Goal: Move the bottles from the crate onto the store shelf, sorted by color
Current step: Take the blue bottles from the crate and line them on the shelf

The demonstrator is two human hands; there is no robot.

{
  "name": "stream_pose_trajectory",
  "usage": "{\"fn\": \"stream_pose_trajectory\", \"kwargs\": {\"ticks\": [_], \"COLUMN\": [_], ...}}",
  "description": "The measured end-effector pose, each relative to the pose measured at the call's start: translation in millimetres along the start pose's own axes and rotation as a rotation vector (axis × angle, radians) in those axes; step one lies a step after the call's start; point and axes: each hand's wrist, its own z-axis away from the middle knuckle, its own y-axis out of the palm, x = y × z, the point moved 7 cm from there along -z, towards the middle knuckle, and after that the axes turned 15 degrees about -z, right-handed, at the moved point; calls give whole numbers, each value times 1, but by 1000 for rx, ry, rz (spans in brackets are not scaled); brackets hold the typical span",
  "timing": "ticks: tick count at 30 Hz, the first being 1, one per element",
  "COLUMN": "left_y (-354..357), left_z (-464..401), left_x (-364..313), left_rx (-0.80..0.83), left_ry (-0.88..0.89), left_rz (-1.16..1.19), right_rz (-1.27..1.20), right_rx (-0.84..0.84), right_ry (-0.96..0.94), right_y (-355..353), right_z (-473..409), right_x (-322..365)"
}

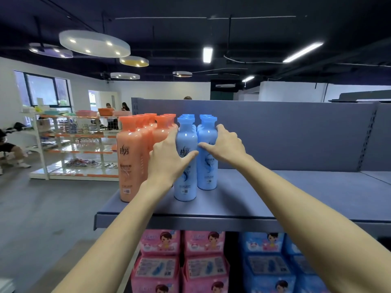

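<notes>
Grey shelf (pixel 296 193) runs left to right; its near lip and left end are in view, and the bottles sit at the left end, with the front orange bottle (pixel 129 159) close to that left end. To the right of the blue rows the shelf is bare out to the frame edge, with the grey back panel (pixel 296 134) upright behind it. Orange bottles stand in two rows going back; at least five orange caps are visible, and I can't count the ones behind. Blue bottles are also in two rows: the front blue bottle (pixel 185 182) is nearest the lip, and the second blue bottle (pixel 207 166) sits just right of it and slightly farther back; the exact count behind them is hidden. Left hand (pixel 167 159) has its fingers spread, the thumb on the front of the front blue bottle and the other fingers reaching in between it and the orange row. Right hand (pixel 226 144) is spread over the second blue bottle, thumb across its front and fingers round its right shoulder. Below the shelf are pink packs (pixel 182 261) on the left and blue packs (pixel 268 263) on the right. A white display rack (pixel 74 144) stands far left on a grey floor (pixel 42 208).
</notes>
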Motion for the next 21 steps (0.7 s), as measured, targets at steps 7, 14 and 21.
{"fn": "stream_pose_trajectory", "kwargs": {"ticks": [7, 14, 21], "left_y": [9, 0, -1], "left_z": [47, 72, 100], "left_x": [11, -7, -50], "left_rx": [127, 142, 178], "left_ry": [-13, 63, 212], "left_rz": [-99, -111, -124], "right_rz": [-68, 112, 102], "right_rx": [137, -17, -23], "right_ry": [63, -149, -199], "right_y": [-6, -24, -39], "right_z": [31, 69, 126], "right_x": [-23, -13, -29]}}
